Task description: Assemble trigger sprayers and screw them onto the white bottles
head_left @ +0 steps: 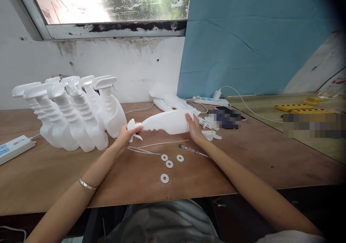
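I hold a white spray bottle (167, 122) sideways above the wooden table (54, 174). My left hand (126, 135) is closed round its trigger head (132, 126) at the left end. The fingers of my right hand (193, 127) wrap the bottle's base at the right end. Under the bottle lie thin white tubes (162, 144), several white ring washers (169, 163) and a screwdriver (193, 150).
A row of finished white spray bottles (78, 113) stands at the left. Loose trigger heads (212, 135) and empty bottles (167, 99) lie behind. Power strips (13, 147) (209, 100), a phone (229, 115) with a charging cable and yellow parts (300, 108) sit around.
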The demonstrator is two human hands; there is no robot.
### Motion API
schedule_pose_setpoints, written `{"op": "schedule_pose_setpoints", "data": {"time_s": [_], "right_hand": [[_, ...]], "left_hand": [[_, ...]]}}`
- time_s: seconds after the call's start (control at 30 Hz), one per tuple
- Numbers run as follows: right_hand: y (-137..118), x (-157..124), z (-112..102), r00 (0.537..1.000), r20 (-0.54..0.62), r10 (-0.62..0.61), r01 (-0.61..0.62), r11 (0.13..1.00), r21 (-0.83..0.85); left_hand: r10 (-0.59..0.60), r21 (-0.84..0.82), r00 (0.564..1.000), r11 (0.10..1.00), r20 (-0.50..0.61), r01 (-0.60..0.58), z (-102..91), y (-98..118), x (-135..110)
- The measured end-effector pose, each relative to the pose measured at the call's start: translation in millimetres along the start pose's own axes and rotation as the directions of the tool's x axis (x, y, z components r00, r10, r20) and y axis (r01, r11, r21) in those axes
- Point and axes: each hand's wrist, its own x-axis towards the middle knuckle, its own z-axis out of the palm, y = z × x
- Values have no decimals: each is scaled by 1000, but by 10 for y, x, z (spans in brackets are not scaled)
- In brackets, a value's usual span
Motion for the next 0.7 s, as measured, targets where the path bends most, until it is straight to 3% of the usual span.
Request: {"op": "schedule_pose_setpoints", "data": {"time_s": [0.23, 0.7], "right_hand": [[10, 9, -2, 1000, 8, -9, 9, 999, 32], [2, 23, -8, 1000, -6, -9, 9, 999, 44]], "left_hand": [[176, 188, 984, 967, -13, -170, 54, 68, -83], [307, 351, 952, 891, 1, -288, 78, 124, -169]]}}
